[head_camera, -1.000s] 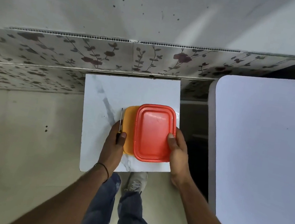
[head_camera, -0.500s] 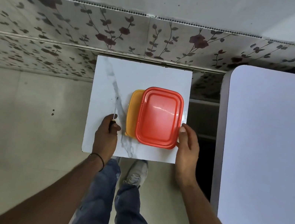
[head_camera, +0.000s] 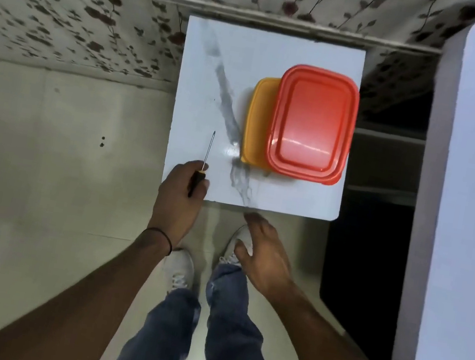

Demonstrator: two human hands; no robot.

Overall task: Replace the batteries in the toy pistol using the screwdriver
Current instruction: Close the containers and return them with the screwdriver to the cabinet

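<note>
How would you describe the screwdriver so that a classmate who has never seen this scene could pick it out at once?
Find the small white marble-patterned table against the floral wall. At its near left corner, the person's left hand grips the screwdriver, whose thin metal shaft points away over the tabletop. Its slim black handle with an orange collar sets it apart from the broad red-lidded container on the table's right side.

I found no legible text, label, brand, number or sign on any surface; the red lid and the marble-patterned tabletop beneath it bore no markings I could read.
</note>
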